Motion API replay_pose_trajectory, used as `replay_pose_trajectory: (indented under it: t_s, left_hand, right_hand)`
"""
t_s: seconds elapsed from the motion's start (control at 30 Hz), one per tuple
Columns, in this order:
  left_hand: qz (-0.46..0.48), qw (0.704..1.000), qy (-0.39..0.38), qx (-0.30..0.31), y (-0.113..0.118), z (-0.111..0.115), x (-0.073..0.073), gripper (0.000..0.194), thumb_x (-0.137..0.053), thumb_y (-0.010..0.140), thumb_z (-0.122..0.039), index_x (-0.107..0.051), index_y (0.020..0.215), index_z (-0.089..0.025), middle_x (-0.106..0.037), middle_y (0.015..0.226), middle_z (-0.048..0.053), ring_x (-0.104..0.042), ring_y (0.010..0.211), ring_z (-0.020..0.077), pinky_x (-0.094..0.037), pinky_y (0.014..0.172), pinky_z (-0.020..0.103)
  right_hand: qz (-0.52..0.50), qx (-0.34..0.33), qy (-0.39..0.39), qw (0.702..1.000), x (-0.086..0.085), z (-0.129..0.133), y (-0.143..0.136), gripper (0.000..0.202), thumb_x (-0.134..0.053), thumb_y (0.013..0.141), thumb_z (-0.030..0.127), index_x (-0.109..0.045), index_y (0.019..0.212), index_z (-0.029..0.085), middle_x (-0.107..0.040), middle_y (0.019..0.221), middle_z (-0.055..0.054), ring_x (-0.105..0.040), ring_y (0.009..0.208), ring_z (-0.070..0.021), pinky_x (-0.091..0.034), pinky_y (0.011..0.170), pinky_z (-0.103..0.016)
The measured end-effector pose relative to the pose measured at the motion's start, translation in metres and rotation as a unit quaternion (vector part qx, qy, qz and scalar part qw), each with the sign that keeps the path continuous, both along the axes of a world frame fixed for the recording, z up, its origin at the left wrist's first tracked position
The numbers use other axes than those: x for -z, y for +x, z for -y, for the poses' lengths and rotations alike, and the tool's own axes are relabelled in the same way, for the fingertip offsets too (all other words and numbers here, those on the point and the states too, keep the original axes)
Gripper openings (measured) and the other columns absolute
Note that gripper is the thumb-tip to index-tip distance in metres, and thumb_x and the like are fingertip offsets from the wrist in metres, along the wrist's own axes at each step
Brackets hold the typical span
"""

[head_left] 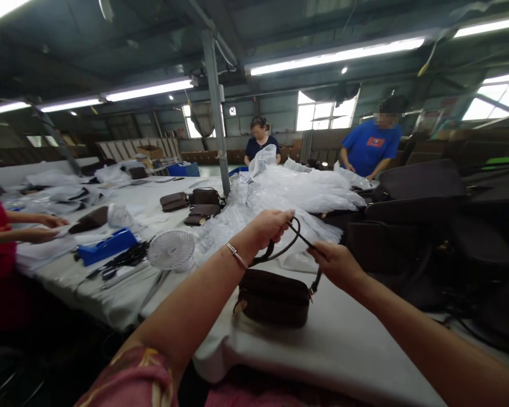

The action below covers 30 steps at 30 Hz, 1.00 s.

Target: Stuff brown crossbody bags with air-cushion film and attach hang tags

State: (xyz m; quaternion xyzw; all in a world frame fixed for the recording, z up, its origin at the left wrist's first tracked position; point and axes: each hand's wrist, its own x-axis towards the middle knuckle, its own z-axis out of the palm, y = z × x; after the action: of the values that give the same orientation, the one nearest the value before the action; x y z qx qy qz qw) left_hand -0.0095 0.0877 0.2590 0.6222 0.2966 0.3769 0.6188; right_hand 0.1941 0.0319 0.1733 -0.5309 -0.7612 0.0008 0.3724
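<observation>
A small dark brown handbag (pixel 275 298) rests on the white-covered table in front of me, with a gold-coloured tag at its left end. Its thin strap (pixel 285 249) is raised above it in a loop. My left hand (pixel 272 227), with a bracelet at the wrist, is closed on the strap at the top of the loop. Lower and to the right, my right hand (pixel 331 261) pinches another stretch of the same strap. Between the two hands a short length of strap runs slantwise. The fingertips of both hands partly hide it.
Clear plastic bags (pixel 297 189) are heaped beyond the handbag. Dark bags (pixel 407 226) pile up on the right. A white fan (pixel 171 249), a blue tape dispenser (pixel 107 246) and several brown bags (pixel 203 213) lie left. A post (pixel 216 113) rises behind; co-workers stand around.
</observation>
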Motion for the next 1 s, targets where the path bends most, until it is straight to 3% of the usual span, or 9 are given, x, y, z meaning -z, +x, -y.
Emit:
replay_pose_trajectory:
  t_s: [0.17,0.3,0.37,0.47,0.57,0.67,0.73,0.83,1.0]
  left_hand:
    - [0.108,0.988,-0.035,-0.104,-0.050,-0.026,-0.015,0.031,-0.067,0.088,-0.039,-0.049,0.076,-0.016,-0.029,0.053,-0.011,-0.017,0.038,0.0011,-0.009,0.038,0.016]
    - [0.209,0.961,-0.053,-0.173,-0.084,-0.038,-0.020,0.029,-0.064,0.090,-0.040,-0.054,0.082,-0.014,-0.029,0.052,-0.012,-0.018,0.037,0.0009,-0.012,0.037,0.014]
    - [0.233,0.954,-0.050,-0.181,-0.095,-0.037,-0.021,0.030,-0.065,0.089,-0.041,-0.052,0.080,-0.015,-0.031,0.052,-0.011,-0.020,0.037,0.0012,-0.013,0.036,0.014]
    - [0.216,0.964,-0.020,-0.154,-0.094,-0.028,-0.021,0.034,-0.069,0.086,-0.041,-0.048,0.076,-0.016,-0.038,0.055,-0.008,-0.024,0.039,0.0019,-0.016,0.037,0.014]
    - [0.181,0.978,0.019,-0.104,-0.072,-0.010,-0.024,0.035,-0.070,0.085,-0.045,-0.054,0.080,-0.014,-0.042,0.058,-0.006,-0.026,0.041,0.0016,-0.017,0.037,0.014]
    - [0.151,0.987,0.039,-0.031,-0.040,0.012,-0.029,0.037,-0.067,0.087,-0.048,-0.059,0.084,-0.012,-0.044,0.059,-0.005,-0.026,0.041,0.0014,-0.018,0.038,0.015]
    - [0.134,0.990,0.039,0.009,-0.026,0.024,-0.031,0.038,-0.063,0.089,-0.049,-0.059,0.085,-0.012,-0.046,0.059,-0.004,-0.029,0.041,0.0021,-0.020,0.038,0.016]
    - [0.130,0.991,0.034,0.000,-0.029,0.028,-0.034,0.034,-0.057,0.093,-0.047,-0.061,0.094,-0.012,-0.045,0.057,-0.005,-0.028,0.039,0.0030,-0.018,0.037,0.016]
    - [0.162,0.974,0.043,-0.153,-0.066,0.018,-0.025,0.025,-0.056,0.092,-0.036,-0.059,0.105,-0.015,-0.041,0.052,-0.008,-0.026,0.036,0.0037,-0.015,0.036,0.015]
  right_hand:
    - [0.113,0.120,0.025,0.986,0.085,0.013,0.086,0.033,-0.045,0.091,0.041,-0.064,0.069,0.027,-0.070,0.077,-0.009,-0.068,0.075,-0.0280,-0.047,0.063,-0.036]
    - [0.065,0.146,-0.097,0.982,0.161,0.028,0.132,0.026,-0.050,0.079,0.038,-0.064,0.059,0.030,-0.069,0.065,-0.010,-0.069,0.067,-0.0340,-0.051,0.062,-0.045]
    - [0.017,0.122,-0.170,0.978,0.178,0.024,0.142,0.015,-0.056,0.066,0.032,-0.069,0.060,0.031,-0.072,0.066,-0.011,-0.071,0.071,-0.0366,-0.054,0.070,-0.048]
    - [-0.056,0.101,-0.209,0.971,0.152,0.007,0.129,0.042,-0.053,0.058,0.027,-0.079,0.092,0.027,-0.077,0.101,-0.012,-0.072,0.096,-0.0345,-0.057,0.083,-0.044]
    - [-0.131,0.014,-0.191,0.973,0.069,-0.001,0.074,0.065,-0.056,0.070,0.033,-0.063,0.133,0.018,-0.063,0.135,-0.016,-0.065,0.116,-0.0312,-0.055,0.092,-0.042]
    - [-0.137,-0.119,-0.128,0.975,-0.021,0.002,-0.006,0.067,-0.060,0.083,0.044,-0.051,0.145,0.020,-0.059,0.140,-0.015,-0.059,0.122,-0.0301,-0.049,0.099,-0.046]
    - [-0.138,-0.192,-0.090,0.967,-0.058,0.002,-0.047,0.061,-0.060,0.087,0.044,-0.050,0.144,0.023,-0.066,0.130,-0.012,-0.062,0.115,-0.0280,-0.051,0.095,-0.043]
    - [-0.130,-0.163,-0.037,0.977,-0.062,-0.002,-0.059,0.034,-0.046,0.096,0.042,-0.068,0.109,0.021,-0.073,0.084,-0.006,-0.066,0.077,-0.0219,-0.053,0.072,-0.033]
    - [0.128,0.041,0.052,0.990,0.017,-0.009,0.039,0.034,-0.042,0.096,0.031,-0.072,0.084,0.019,-0.072,0.075,-0.010,-0.065,0.069,-0.0232,-0.046,0.071,-0.035]
